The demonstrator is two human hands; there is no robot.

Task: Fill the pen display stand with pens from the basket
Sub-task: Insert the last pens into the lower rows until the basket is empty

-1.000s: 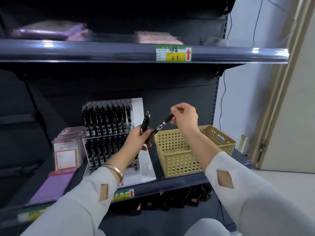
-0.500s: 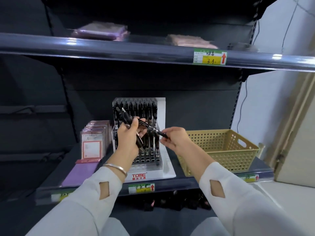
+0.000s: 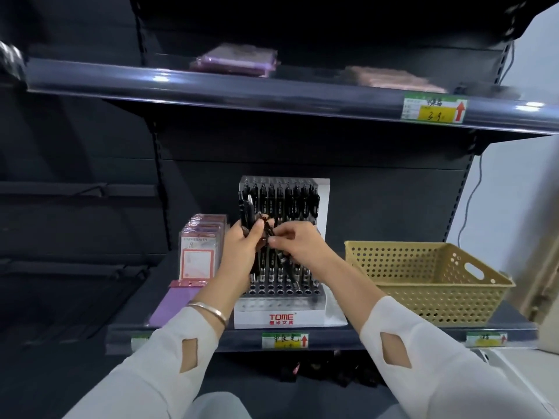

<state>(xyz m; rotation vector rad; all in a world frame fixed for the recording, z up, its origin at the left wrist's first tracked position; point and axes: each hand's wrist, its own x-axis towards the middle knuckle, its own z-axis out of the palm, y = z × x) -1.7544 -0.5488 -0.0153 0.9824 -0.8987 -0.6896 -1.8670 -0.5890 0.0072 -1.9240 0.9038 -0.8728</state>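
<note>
A dark metal shelf (image 3: pixel 332 335) beside a pale wall (image 3: pixel 514 192) carries one pen display stand (image 3: pixel 281 319) at mid-shelf and one yellow basket (image 3: pixel 423 285) towards its right edge. Three price labels (image 3: pixel 286 340) line its front edge. In front of the stand, the left hand (image 3: pixel 242 249) has its grip around a bundle of black pens (image 3: pixel 246 210), number unclear. The right hand (image 3: pixel 299 246) has its grip pinching one pen (image 3: pixel 282 260).

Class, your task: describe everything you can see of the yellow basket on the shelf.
The basket is a rectangular tub of mustard-yellow plastic, its walls punched with rows of round holes, with an oval handle slot in its right end wall. It stands upright on the lower shelf, right of the pen display stand and apart from it. Its front wall hides the floor, so contents cannot be told. Only the shelf touches it.
</note>
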